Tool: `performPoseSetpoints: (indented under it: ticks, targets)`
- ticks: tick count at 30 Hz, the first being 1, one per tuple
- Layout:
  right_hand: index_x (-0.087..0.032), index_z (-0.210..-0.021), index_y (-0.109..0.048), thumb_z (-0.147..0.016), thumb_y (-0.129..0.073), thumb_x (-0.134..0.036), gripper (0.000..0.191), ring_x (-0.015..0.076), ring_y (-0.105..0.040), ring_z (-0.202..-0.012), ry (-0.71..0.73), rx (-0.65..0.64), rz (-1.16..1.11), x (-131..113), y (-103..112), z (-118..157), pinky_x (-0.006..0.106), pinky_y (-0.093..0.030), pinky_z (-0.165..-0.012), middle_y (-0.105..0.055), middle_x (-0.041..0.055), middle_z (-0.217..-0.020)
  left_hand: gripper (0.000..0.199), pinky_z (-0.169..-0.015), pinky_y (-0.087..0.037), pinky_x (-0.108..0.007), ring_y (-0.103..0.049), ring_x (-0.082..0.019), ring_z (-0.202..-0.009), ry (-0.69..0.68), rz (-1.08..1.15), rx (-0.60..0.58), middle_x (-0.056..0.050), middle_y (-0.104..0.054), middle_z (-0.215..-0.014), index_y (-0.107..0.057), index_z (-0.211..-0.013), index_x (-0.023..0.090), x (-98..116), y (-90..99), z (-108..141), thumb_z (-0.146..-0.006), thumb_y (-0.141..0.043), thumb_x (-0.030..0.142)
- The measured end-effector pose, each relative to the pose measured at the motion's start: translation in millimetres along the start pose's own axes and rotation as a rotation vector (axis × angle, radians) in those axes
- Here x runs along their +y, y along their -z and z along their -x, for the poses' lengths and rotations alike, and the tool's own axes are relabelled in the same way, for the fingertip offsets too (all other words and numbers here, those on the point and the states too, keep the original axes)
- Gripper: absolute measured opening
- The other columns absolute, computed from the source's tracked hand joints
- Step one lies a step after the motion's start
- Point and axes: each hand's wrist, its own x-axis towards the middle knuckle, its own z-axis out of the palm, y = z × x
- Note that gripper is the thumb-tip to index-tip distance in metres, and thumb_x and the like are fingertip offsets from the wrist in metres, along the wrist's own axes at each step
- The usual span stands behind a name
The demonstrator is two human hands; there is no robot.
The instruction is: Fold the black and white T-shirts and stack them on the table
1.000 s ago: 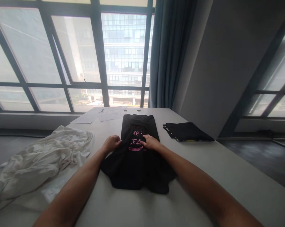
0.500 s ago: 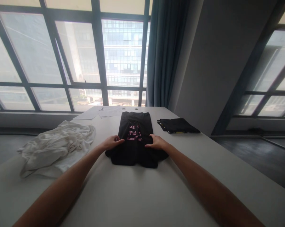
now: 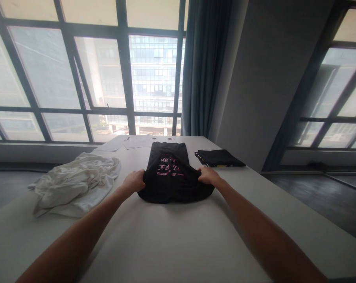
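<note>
A black T-shirt [image 3: 168, 186] with pink lettering lies lengthwise on the white table [image 3: 154, 239], its near part pulled wide between my hands. My left hand [image 3: 134, 181] is closed on the shirt's left side. On the opposite side my right hand [image 3: 207, 175] pinches the cloth, drawing it out to a point. The shirt's far end lies flat and narrow, and its near edge curves in a rounded line. Fingertips of both hands are partly hidden by the fabric.
To the left lies a crumpled heap of white cloth [image 3: 74, 182]. A folded black garment [image 3: 222, 157] with a patterned edge rests at the right. Paper sheets [image 3: 138, 141] lie at the table's far end, before the windows and a blue-grey curtain [image 3: 200, 78].
Both hands have moved apart, from lying over the shirt to gripping its sides. The cloth between them is stretched wider, and its near edge has become rounded.
</note>
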Motion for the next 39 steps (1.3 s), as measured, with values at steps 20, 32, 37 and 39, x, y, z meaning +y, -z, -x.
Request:
performPoseSetpoints:
  ticks: [20,32,37,39]
  targets:
    - [-0.018,-0.142,-0.045,-0.08,-0.071,-0.043,0.071,0.0125,-0.058,-0.062,0.597,-0.37,-0.493,-53,-17,33,0.026,-0.047,-0.063,-0.063,-0.0029,-0.075,0.022,-0.065,-0.049,-0.025,-0.061,-0.015,-0.071,-0.585,0.465,0.052,-0.002,-0.067,-0.084,-0.07,-0.097,0.018,32,-22.2,15,-0.075,-0.066,0.021]
    - [-0.022,-0.146,-0.047,-0.078,-0.069,-0.061,0.081,0.0316,-0.035,-0.141,0.504,-0.245,-0.077,-44,-44,25,0.043,-0.029,-0.117,-0.039,0.0124,-0.153,0.013,-0.065,-0.043,-0.027,-0.061,-0.02,-0.078,-0.7,0.049,-0.171,-0.004,-0.065,-0.086,-0.065,-0.083,0.021,16,-15.3,13,-0.08,-0.063,0.033]
    - [-0.023,-0.123,-0.069,-0.083,-0.07,-0.041,0.044,0.0258,-0.06,-0.113,0.49,-0.128,-0.047,-37,-36,17,0.035,-0.045,-0.101,-0.06,0.0108,-0.127,0.008,-0.065,-0.042,-0.026,-0.059,-0.018,-0.074,-0.657,0.143,-0.171,-0.003,-0.065,-0.082,-0.064,-0.082,0.02,16,-20.5,12,-0.082,-0.061,0.027]
    - [-0.022,-0.116,-0.073,-0.083,-0.068,-0.028,0.033,0.0227,-0.063,-0.104,0.458,-0.142,-0.038,-34,-32,13,0.031,-0.048,-0.095,-0.065,0.0091,-0.117,0.01,-0.062,-0.041,-0.025,-0.057,-0.016,-0.07,-0.635,0.206,-0.177,-0.002,-0.064,-0.08,-0.064,-0.083,0.02,17,-23.2,13,-0.083,-0.062,0.029]
